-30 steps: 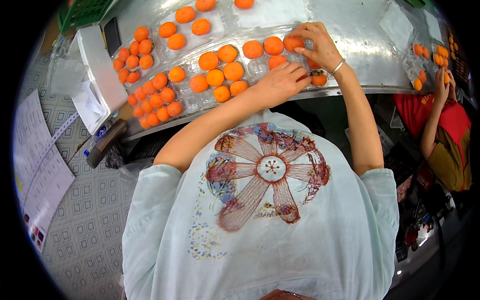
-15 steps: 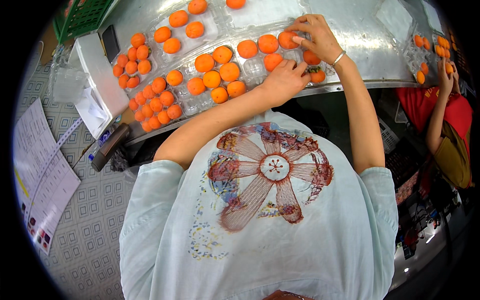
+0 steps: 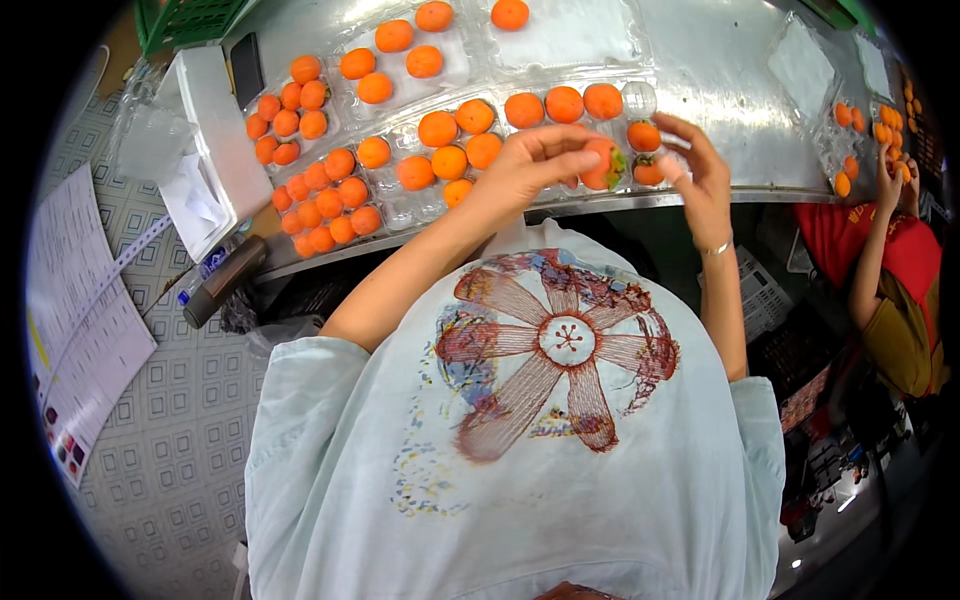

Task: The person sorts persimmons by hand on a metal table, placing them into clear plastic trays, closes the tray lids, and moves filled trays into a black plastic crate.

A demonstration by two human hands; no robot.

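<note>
Between the thumb and fingers of my left hand [image 3: 535, 165] is an orange persimmon [image 3: 600, 165], its green leafy top facing right. It is over the near side of a clear plastic tray [image 3: 638, 98] of round cups. To its right, my right hand [image 3: 708, 185] is raised with fingers apart and nothing in them. Two persimmons [image 3: 642, 135] sit in the tray's right end, beside my right fingertips. Along its far row lie several more persimmons [image 3: 563, 104], and an empty cup is at the far right corner. My left hand hides part of the tray.
More clear trays with persimmons [image 3: 446, 160] stand to the left on the metal table [image 3: 715, 90]. Smaller persimmons [image 3: 327, 203] fill a pack near the table edge. At the left are a white foam box [image 3: 215, 150], phone [image 3: 246, 68] and green crate [image 3: 185, 22]. A co-worker [image 3: 890, 260] handles fruit at right.
My left hand has come up off the tray with a persimmon. My right hand has let go of the far row and drawn back toward me and right. The whole view shifted slightly.
</note>
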